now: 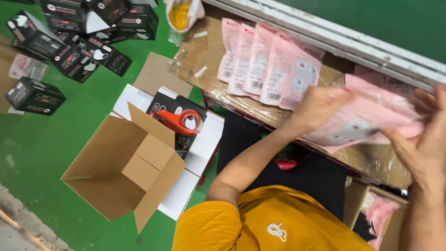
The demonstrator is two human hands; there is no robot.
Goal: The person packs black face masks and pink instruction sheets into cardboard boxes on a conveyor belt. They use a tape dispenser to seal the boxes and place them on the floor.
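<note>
Both hands grip a stack of pink packets (367,122) over the tabletop (371,160) at right — left hand (318,108) clasped on its left end, right hand (425,139) pinching the right. Best kept flat and squared, clear of the fanned packets (265,65) farther left.

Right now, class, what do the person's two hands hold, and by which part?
Both hands hold a bundle of pink packets. The left hand grips its left end; the right hand grips its right end, fingers curled over the top.

Both hands, left hand (320,106) and right hand (425,139), gripping pink packets (367,118) over the bench (204,60); open cardboard box (125,169) on green floor (37,139).
</note>
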